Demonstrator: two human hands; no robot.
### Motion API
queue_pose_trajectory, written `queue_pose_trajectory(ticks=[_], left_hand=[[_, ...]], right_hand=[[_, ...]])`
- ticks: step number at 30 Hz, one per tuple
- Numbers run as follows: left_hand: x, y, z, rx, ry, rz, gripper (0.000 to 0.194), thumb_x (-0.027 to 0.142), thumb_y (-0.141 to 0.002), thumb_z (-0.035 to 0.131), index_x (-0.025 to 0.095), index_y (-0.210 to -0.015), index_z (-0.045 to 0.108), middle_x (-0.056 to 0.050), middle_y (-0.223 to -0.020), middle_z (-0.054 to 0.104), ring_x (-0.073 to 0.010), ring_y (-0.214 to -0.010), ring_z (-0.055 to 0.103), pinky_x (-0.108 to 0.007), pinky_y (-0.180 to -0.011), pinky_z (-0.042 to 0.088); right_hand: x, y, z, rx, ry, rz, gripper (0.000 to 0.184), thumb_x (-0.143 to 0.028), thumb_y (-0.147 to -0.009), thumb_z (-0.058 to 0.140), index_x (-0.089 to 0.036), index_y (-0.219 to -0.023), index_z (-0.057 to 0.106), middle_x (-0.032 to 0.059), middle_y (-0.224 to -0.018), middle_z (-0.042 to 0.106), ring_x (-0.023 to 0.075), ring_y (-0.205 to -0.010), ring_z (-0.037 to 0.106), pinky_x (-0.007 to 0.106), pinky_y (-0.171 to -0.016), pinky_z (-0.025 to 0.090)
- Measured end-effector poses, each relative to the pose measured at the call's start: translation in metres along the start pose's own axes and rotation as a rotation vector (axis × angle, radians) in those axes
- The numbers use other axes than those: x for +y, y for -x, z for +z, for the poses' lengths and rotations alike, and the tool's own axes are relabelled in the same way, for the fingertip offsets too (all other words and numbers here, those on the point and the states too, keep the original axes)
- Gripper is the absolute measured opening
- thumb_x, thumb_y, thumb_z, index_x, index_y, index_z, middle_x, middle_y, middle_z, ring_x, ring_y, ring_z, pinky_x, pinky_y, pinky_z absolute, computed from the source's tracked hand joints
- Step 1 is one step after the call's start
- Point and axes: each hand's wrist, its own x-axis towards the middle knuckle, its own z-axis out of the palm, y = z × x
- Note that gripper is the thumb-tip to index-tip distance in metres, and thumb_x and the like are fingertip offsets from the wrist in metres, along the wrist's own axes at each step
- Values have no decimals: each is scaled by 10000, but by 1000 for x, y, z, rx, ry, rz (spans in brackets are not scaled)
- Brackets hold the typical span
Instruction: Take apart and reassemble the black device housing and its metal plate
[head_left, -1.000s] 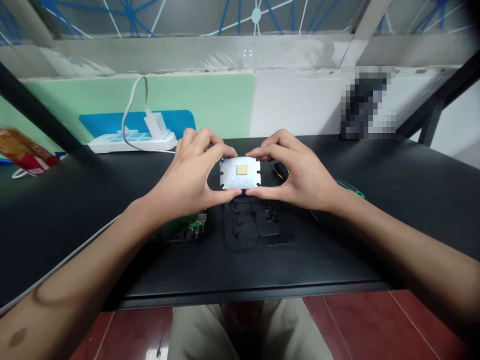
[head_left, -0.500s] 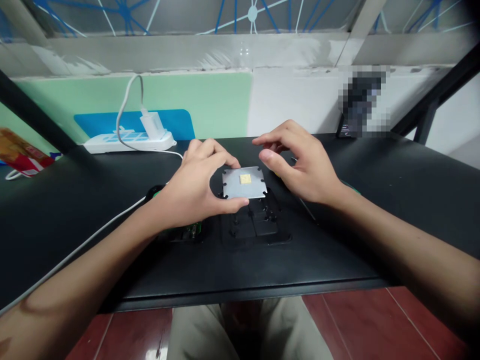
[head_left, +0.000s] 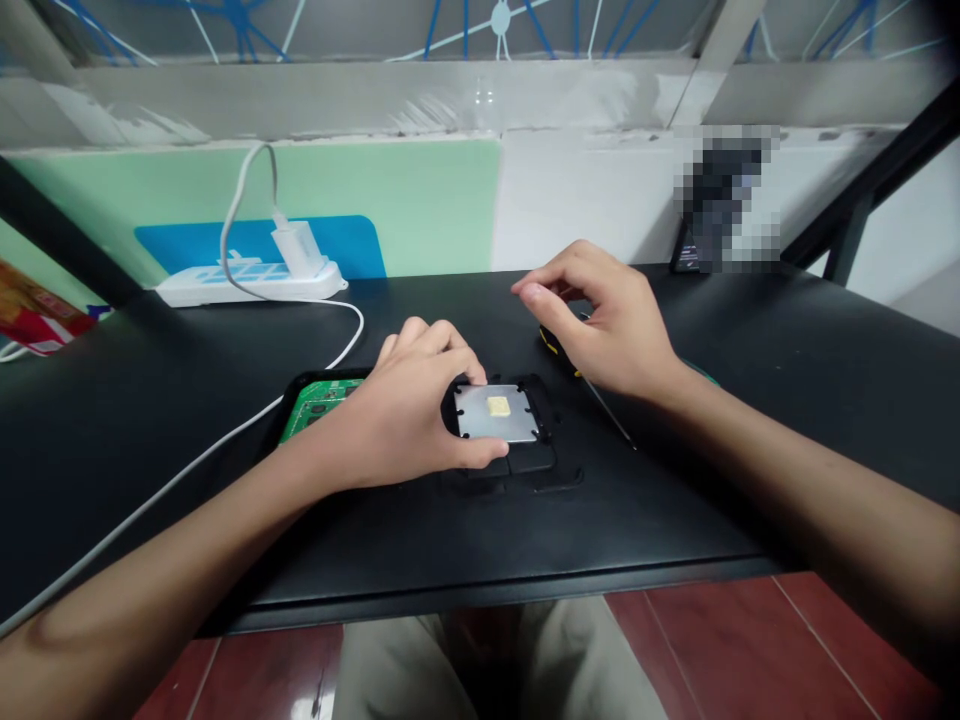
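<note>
My left hand [head_left: 420,410] grips a silver metal plate [head_left: 480,425] by its far and near edges, thumb on the near side. The plate has small notches along its sides and a pale yellow square pad [head_left: 499,406] on top. It lies low over a black plastic cover [head_left: 532,458] on the table. My right hand [head_left: 607,315] hovers to the right, thumb and forefinger pinched; anything between them is too small to make out. Below it rests a black and yellow screwdriver [head_left: 609,415]. A green circuit board [head_left: 311,405] in a black housing is partly hidden behind my left wrist.
At the back left stands a white power strip [head_left: 247,282] with a plugged-in charger [head_left: 296,248]; its white cable [head_left: 187,462] runs across the table to the left. A red packet [head_left: 37,312] is at the far left. A dark, pixelated object [head_left: 712,215] leans against the wall.
My left hand has lowered the metal plate toward me, down onto the black cover. My right thumb and forefinger have come together, and the screwdriver handle is more visible.
</note>
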Motion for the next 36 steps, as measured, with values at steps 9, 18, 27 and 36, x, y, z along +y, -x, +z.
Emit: queue_pose_trajectory(ticks=[9, 18, 27, 36], left_hand=[[0, 1, 3, -47, -35, -4, 485, 542, -694, 869, 235, -1017, 676, -38, -1121, 562, -279, -1022, 458, -454, -913, 392], [-2, 2, 7, -31, -59, 19, 483, 555, -744, 837, 247, -1074, 666, -39, -1126, 564, -275, -1013, 455, -460, -926, 388], [-3, 3, 8, -46, -58, 42, 438, 552, -793, 802, 267, -1090, 653, -32, -1122, 578, -272, -1020, 447, -449, -915, 388], [2, 4, 4, -98, -64, 11, 405, 509, -824, 760, 270, -1132, 654, -51, -1153, 590, -285, -1051, 460, -461, -939, 386]], right_hand=[[0, 0, -1, -8, 36, 61, 153, -283, -933, 615, -207, -886, 739, 53, -914, 712, 169, -833, 662, 344, -764, 547], [-1, 0, 0, -52, 50, 49, 162, -292, -936, 610, -201, -885, 735, 45, -901, 723, 159, -807, 654, 335, -749, 529], [-3, 0, -1, -86, 62, 65, 166, -302, -948, 593, -218, -913, 732, 46, -933, 737, 168, -832, 664, 354, -768, 538], [-3, 1, -1, -82, 54, 78, 162, -323, -941, 598, -238, -901, 730, 43, -928, 740, 181, -826, 669, 371, -764, 543]])
